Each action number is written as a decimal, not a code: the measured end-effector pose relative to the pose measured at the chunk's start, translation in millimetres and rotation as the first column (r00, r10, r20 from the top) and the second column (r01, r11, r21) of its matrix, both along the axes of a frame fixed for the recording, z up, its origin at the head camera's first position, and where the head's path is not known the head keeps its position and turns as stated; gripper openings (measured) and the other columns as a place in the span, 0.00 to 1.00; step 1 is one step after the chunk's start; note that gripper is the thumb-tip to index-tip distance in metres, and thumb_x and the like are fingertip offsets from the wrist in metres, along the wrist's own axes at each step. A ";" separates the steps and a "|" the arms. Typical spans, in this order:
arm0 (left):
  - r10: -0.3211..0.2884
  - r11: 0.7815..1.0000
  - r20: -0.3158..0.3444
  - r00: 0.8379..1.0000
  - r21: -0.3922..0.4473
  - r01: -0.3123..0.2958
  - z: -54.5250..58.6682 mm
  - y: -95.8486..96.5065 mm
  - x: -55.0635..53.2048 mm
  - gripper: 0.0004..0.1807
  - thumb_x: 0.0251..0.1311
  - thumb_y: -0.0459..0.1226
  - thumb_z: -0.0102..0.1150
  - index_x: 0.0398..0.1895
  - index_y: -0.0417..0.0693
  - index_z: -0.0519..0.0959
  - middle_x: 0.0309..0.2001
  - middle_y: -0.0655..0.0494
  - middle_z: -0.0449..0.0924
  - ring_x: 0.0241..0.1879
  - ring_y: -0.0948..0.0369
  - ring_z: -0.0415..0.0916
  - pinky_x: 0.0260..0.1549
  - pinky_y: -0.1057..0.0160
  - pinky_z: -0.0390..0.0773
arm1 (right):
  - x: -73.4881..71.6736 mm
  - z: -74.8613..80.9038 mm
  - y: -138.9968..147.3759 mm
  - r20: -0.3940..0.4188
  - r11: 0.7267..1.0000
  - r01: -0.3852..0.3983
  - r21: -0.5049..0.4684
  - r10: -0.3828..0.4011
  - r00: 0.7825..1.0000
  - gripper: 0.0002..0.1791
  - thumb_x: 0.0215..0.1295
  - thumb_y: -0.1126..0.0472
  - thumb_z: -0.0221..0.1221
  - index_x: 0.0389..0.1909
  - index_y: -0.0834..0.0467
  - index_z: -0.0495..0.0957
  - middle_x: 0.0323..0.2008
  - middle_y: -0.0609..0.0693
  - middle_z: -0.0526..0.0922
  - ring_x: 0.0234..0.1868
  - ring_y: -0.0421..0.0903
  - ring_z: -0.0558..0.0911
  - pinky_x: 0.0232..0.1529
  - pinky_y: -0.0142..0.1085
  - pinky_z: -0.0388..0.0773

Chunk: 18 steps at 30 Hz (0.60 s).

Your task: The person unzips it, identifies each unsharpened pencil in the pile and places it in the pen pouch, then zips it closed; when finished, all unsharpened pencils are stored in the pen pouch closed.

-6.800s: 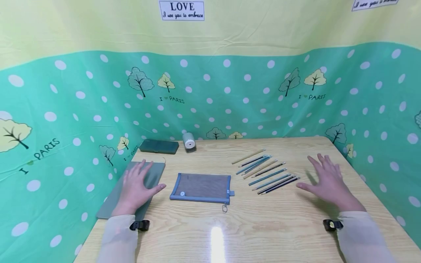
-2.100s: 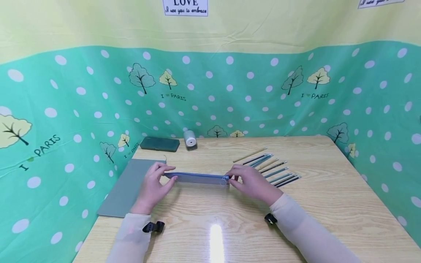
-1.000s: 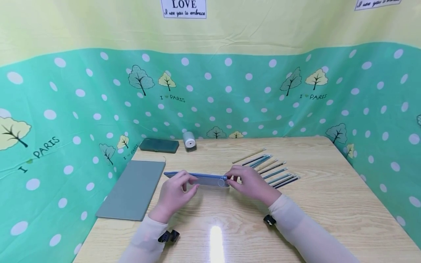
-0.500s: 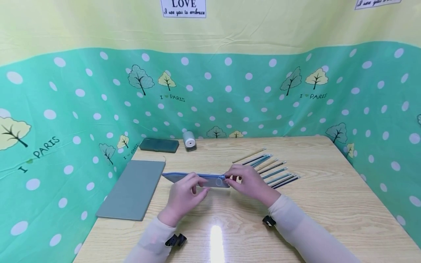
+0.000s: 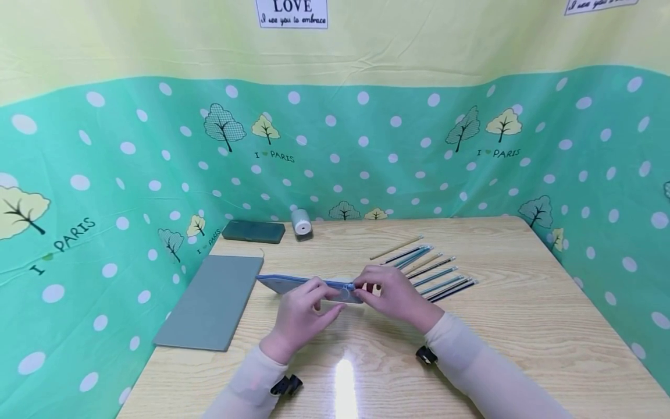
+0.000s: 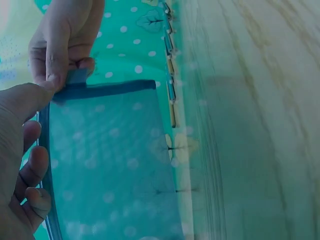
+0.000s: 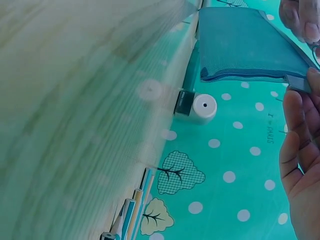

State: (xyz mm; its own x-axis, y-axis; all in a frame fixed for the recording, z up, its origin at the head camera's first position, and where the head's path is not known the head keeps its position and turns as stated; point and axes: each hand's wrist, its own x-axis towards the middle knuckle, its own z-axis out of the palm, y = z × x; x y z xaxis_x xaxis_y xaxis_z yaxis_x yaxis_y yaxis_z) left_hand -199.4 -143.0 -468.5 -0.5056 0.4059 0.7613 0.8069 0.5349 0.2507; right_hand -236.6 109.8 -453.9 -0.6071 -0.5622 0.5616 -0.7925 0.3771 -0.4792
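Note:
A blue-trimmed mesh zipper pouch is held tilted up over the table, its zipper edge uppermost. My right hand pinches its right end by the small fabric tab, which shows in the right wrist view. My left hand is in front of the pouch near that same end, thumb and index finger apart, other fingers loosely curled. Close to its fingertips hangs the ring of the zipper pull. In the left wrist view the left hand lies along the zipper edge, close to the right thumb.
Several pencils lie spread behind and right of the right hand. A grey flat board or folder rests at the left. Along the back stand a dark green case and a small grey-white cylindrical device, before a patterned curtain.
Both hands lifted the pouch from lying flat. My left hand let go of its left end and moved right along it toward the zipper pull; the right hand keeps its pinch, shifting slightly left.

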 end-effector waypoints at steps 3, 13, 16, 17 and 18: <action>0.003 1.000 -0.010 1.000 -0.005 -0.004 -0.5 1.6 -0.5 0.13 0.53 0.38 0.81 0.40 0.52 0.87 0.36 0.65 0.79 0.22 0.68 0.71 0.23 0.77 0.68 | 0.1 -1.2 -1.2 -0.018 1.000 -0.009 0.000 0.009 1.000 0.08 0.65 0.63 0.73 0.43 0.51 0.89 0.36 0.37 0.85 0.34 0.33 0.80 0.31 0.37 0.83; -0.052 0.998 -0.055 0.997 0.043 0.054 -3.3 2.1 -4.3 0.08 0.57 0.31 0.73 0.38 0.52 0.88 0.33 0.65 0.83 0.23 0.69 0.74 0.24 0.76 0.73 | 0.1 -1.2 -1.7 -0.005 1.000 -0.005 0.010 0.005 1.000 0.07 0.65 0.63 0.72 0.42 0.51 0.89 0.36 0.37 0.84 0.34 0.33 0.80 0.29 0.39 0.83; -0.076 0.995 -0.022 0.997 0.058 0.077 -3.6 0.0 -3.6 0.09 0.58 0.30 0.72 0.40 0.52 0.87 0.34 0.64 0.85 0.23 0.70 0.75 0.23 0.74 0.76 | -0.3 -1.0 -1.4 -0.007 1.000 -0.004 0.009 0.004 1.000 0.07 0.65 0.63 0.73 0.42 0.51 0.89 0.35 0.36 0.84 0.34 0.32 0.80 0.29 0.39 0.84; -0.088 0.994 -0.006 0.996 0.066 0.089 -3.9 -0.6 -3.3 0.10 0.58 0.30 0.72 0.41 0.51 0.87 0.34 0.64 0.86 0.23 0.71 0.76 0.23 0.74 0.77 | -0.4 -1.0 -1.3 -0.006 1.000 -0.004 0.008 0.005 1.000 0.07 0.65 0.63 0.73 0.42 0.51 0.89 0.35 0.36 0.84 0.34 0.32 0.80 0.29 0.40 0.84; -0.100 0.992 0.013 0.995 0.076 0.099 -4.3 -1.2 -3.2 0.10 0.59 0.29 0.72 0.41 0.51 0.87 0.35 0.63 0.87 0.24 0.72 0.76 0.23 0.73 0.77 | -0.4 -1.0 -1.2 -0.005 1.000 -0.005 0.008 0.005 1.000 0.07 0.65 0.63 0.73 0.41 0.51 0.89 0.35 0.36 0.84 0.34 0.32 0.80 0.29 0.40 0.84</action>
State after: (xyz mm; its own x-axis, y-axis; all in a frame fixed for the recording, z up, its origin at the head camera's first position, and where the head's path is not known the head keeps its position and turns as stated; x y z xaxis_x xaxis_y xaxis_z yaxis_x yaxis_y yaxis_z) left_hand -202.6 -144.1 -472.8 -0.4789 0.3966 0.7832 0.8503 0.4314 0.3014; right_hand -237.0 108.5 -454.9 -0.6014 -0.5698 0.5600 -0.7968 0.3766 -0.4725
